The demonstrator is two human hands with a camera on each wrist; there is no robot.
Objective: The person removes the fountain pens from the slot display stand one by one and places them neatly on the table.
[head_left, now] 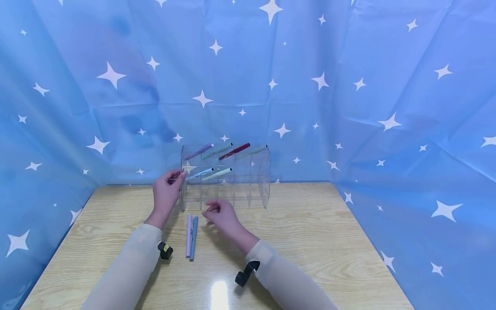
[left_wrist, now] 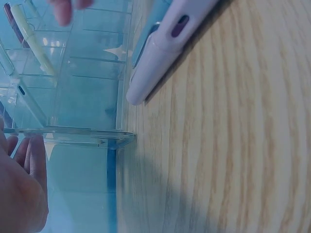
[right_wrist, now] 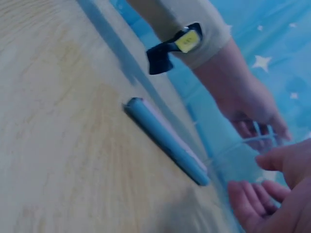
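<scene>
A clear acrylic pen rack (head_left: 248, 197) stands at the back of the table. My left hand (head_left: 166, 191) holds its left side panel, fingertips against the edge. Just in front of the rack, my right hand (head_left: 224, 216) hovers with loosely bent fingers and nothing between them. Left of it, a lilac pen (head_left: 188, 241) and a blue pen (head_left: 194, 239) lie side by side on the table, clips facing each other. The upper tier bears a purple pen (head_left: 199, 151), a red pen (head_left: 234, 151) and two pale ones; below are a light blue pen (head_left: 202, 173) and a pale green pen (head_left: 218, 173).
The wood-grain table (head_left: 321, 241) spreads out on both sides of the rack. A blue curtain (head_left: 302, 103) with white stars hangs close behind it and along the sides. Both sleeves carry black wrist cameras (head_left: 165, 250).
</scene>
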